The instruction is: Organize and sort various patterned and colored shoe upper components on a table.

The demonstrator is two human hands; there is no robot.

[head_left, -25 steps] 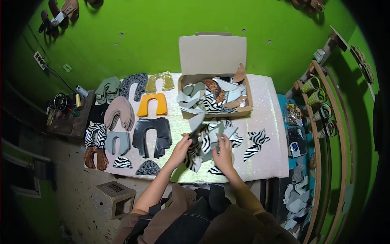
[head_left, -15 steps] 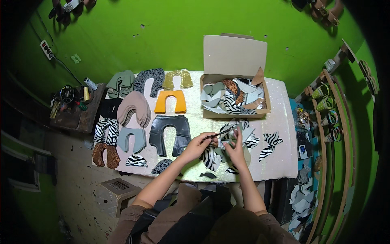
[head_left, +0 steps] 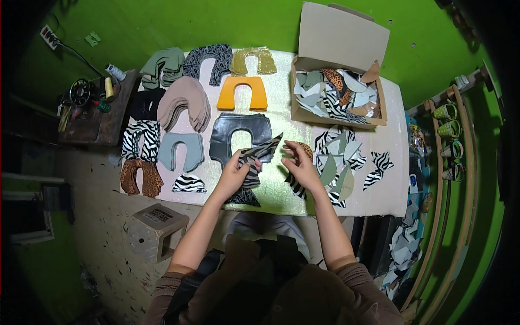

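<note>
My left hand (head_left: 232,176) is closed around zebra-striped cut pieces (head_left: 265,150), held over the lower right part of the black U-shaped stack (head_left: 244,123). One pointed piece sticks out toward the upper right. My right hand (head_left: 301,169) is open, its fingers parted and slightly bent, with nothing seen in them. It hovers at the left edge of a loose pile of green, pale grey and zebra scraps (head_left: 329,168), close to a leopard-print scrap (head_left: 306,150). Below my left hand lies a dark patterned piece (head_left: 244,197), partly covered.
An open cardboard box (head_left: 338,122) of mixed scraps stands at the back right. Stacked U-shaped cutouts, including orange (head_left: 242,83), pink (head_left: 184,100) and leopard (head_left: 142,177) ones, cover the table's left side. A wooden rack (head_left: 454,206) holds sandals at right; a stool (head_left: 158,219) stands below.
Both hands have drawn left from the scrap pile. My left hand now holds striped pieces in plain sight. My right fingers have come away from them. The whole view has shifted too.
</note>
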